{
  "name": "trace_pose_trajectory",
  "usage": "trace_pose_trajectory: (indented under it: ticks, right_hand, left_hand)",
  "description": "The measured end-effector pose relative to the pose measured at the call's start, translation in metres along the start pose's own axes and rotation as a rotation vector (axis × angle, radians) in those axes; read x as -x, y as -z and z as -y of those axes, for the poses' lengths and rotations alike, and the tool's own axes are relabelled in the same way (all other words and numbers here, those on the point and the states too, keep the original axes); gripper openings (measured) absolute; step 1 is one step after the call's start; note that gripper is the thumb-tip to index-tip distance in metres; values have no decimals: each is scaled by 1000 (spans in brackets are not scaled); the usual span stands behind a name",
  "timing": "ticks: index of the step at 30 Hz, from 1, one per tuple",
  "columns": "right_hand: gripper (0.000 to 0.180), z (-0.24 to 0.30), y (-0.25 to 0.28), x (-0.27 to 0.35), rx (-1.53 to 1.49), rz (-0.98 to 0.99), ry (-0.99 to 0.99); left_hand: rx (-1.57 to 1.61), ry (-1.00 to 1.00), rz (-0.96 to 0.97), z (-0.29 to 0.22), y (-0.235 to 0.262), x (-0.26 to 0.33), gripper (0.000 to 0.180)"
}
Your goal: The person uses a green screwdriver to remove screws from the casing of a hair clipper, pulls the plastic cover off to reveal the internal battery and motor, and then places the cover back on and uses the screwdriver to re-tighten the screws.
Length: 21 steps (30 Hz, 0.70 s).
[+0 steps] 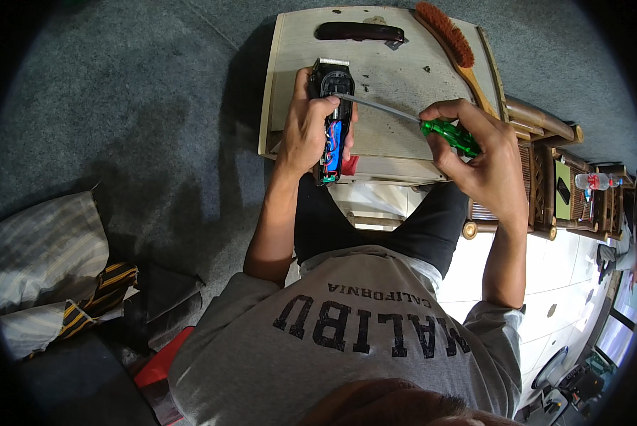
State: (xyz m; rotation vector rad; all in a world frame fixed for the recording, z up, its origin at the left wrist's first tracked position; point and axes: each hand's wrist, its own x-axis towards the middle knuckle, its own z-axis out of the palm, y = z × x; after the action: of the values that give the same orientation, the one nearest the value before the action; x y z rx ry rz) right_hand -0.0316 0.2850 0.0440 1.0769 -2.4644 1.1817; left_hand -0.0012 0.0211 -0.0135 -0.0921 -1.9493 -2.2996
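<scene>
My left hand is wrapped round an opened hair clipper, its toothed blade pointing away from me. Inside the black body show a blue battery, thin coloured wires and a bit of green circuit board at the near end. Between the fingers of my right hand is the translucent green handle of a screwdriver. Its metal shaft slants left, and the tip meets the clipper's inside beside my left thumb. Whether the tip sits in a screw is too small to tell.
On the pale wooden table lie a dark clipper cover, a brush with reddish bristles, and small dark bits. A red object sits at the near edge. Bamboo furniture on the right bears a plastic bottle and a phone.
</scene>
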Motion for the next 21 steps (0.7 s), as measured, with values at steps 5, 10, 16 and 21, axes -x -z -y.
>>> trace_pose_trajectory:
  ticks: [5, 10, 16, 21]
  right_hand:
    - [22, -2, -2, 0, 19, 1, 22]
    - [22, -1, 2, -1, 52, 19, 36]
    - [22, 16, 24, -13, 261, 33, 181]
    - [28, 44, 43, -29, 332, 121, 125]
  left_hand:
    - [-9, 0, 2, 0, 1, 0, 30]
    - [-37, -10, 5, 1, 0, -1, 30]
    - [-97, -48, 12, 4, -1, 0, 27]
    - [-112, -26, 25, 0, -3, 0, 28]
